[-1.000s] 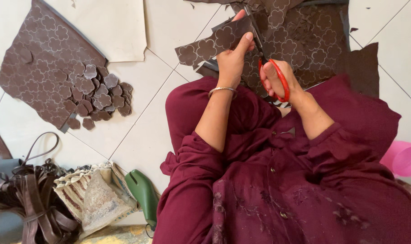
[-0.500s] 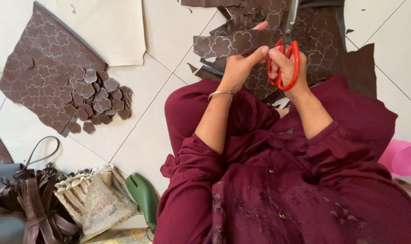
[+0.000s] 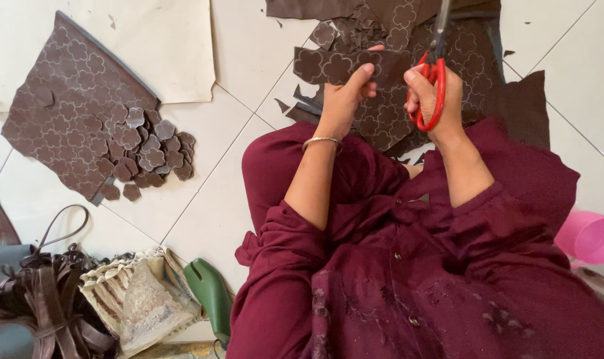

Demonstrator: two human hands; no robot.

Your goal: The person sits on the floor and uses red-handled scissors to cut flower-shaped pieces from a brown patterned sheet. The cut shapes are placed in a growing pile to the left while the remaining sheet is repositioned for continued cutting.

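Up at the top of the view, above the lap, the left hand (image 3: pixel 347 93) pinches a brown strip (image 3: pixel 338 65) of flower-stamped leather, fingers closed on its right end with the thumb on top, holding it out flat in the air. Right beside it the right hand (image 3: pixel 429 90) is curled through the red loops of the scissors (image 3: pixel 435 73), fingers snug in the handles; the blades run up out of the picture, so I cannot tell how far they gape. Beneath both hands lies the big patterned leather sheet (image 3: pixel 475 66), ragged where shapes are gone, spread on the tiled floor (image 3: pixel 249 60). Off to the left a second sheet (image 3: pixel 63 126) carries a heap of cut flower pieces (image 3: pixel 149 149). Now the risk as I read it: the strip hangs unsupported past the pinch, so it could sag or twist and drag the cut off the stamped outline, spoiling a flower. And the left fingertips sit close to the blade line, so a hurried snip could nick them. Loose offcuts nearby could also snag.
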